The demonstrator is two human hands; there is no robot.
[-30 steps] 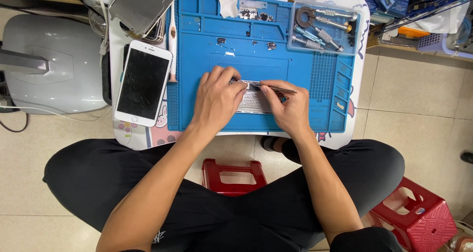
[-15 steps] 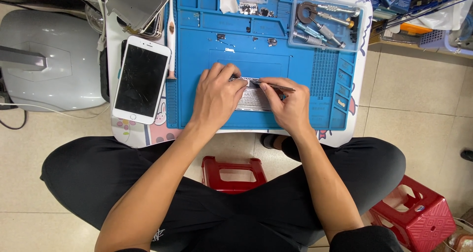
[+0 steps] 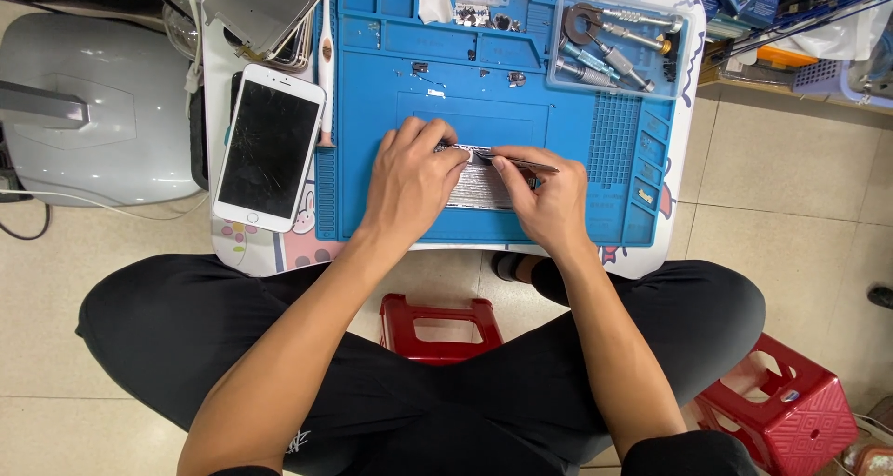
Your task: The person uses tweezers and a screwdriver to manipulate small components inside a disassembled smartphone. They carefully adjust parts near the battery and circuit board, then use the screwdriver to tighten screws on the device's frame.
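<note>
An opened phone body (image 3: 479,186), silver inside, lies on a blue repair mat (image 3: 577,169) on a small white table. My left hand (image 3: 409,183) covers its left part and presses it down, fingers curled over its top edge. My right hand (image 3: 549,206) rests on its right part and pinches thin metal tweezers (image 3: 521,162), whose tip points left at the phone's upper edge. Much of the phone body is hidden under both hands.
A white phone with a cracked dark screen (image 3: 270,148) lies left of the mat. A clear tray of screwdrivers (image 3: 619,43) sits at the mat's top right; small screws and parts (image 3: 484,15) along its top. A grey device (image 3: 93,108) stands far left. Two red stools (image 3: 437,327) (image 3: 777,411) are by my legs.
The view has shifted slightly. Both hands stay on the phone body, with the tweezers' tip kept at its upper edge.
</note>
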